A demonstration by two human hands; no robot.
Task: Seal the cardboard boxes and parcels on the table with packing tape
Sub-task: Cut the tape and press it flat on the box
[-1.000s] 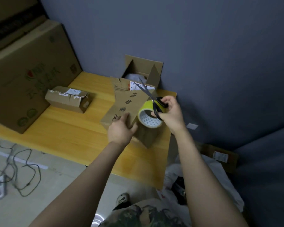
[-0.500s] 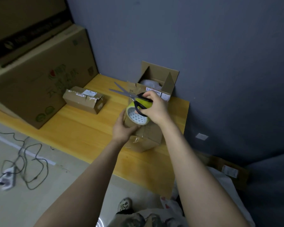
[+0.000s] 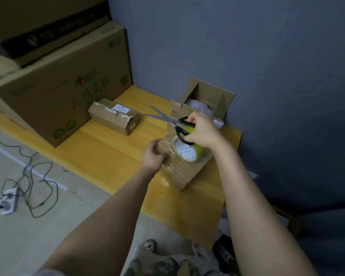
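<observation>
A brown cardboard box (image 3: 184,172) lies on the wooden table (image 3: 112,154), with shiny clear tape across its near-left corner. My left hand (image 3: 153,155) grips that corner. My right hand (image 3: 202,131) holds a yellow-green tape roll (image 3: 187,150) on top of the box, and its fingers also hold black-handled scissors (image 3: 167,119) with the blades spread and pointing left. Behind stands an open box (image 3: 209,100) with white filling. A small taped parcel (image 3: 114,115) lies further left.
A large printed carton (image 3: 54,90) stands at the table's left end with another carton (image 3: 42,22) stacked on it. A power strip (image 3: 6,202) and cables lie on the floor at left. Bags and a box sit on the floor right of the table. A grey wall runs behind.
The box has been turned down flat from leaning on its edge. My right hand swung the scissors' blades from up-left to pointing left. The tape roll now rests on the box top.
</observation>
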